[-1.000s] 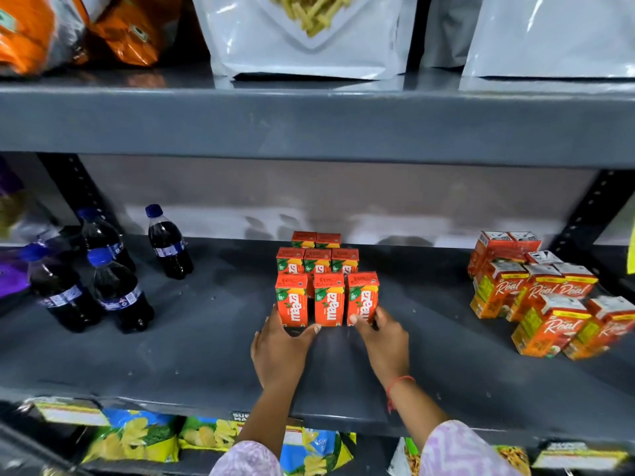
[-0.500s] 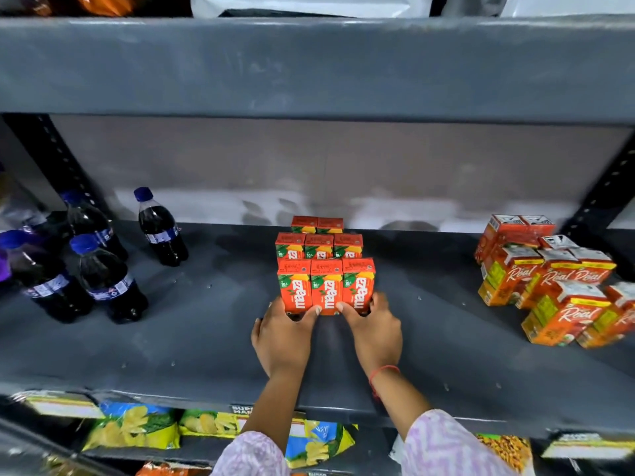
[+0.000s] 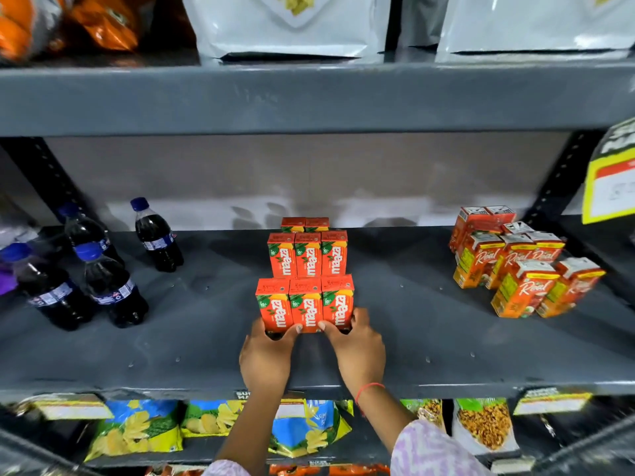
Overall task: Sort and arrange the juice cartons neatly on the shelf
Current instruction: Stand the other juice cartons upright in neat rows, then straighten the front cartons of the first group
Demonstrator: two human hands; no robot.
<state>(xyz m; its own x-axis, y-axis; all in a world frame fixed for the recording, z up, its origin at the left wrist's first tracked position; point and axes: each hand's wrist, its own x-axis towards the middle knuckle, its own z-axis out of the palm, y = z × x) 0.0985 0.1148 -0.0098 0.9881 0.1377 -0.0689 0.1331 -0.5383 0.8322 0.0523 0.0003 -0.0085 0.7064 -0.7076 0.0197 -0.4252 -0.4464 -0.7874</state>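
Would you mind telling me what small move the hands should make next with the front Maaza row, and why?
Probably slide the front row back against the second row: both hands cup it, a gap shows between the rows.

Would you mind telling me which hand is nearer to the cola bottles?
Left. The left hand is on the bottles' side of the Maaza cartons; the right hand sits farther from the cola bottles.

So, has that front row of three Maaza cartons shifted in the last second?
Yes. The front row, held between the left hand and right hand, has come toward the shelf's front edge, away from the second row behind.
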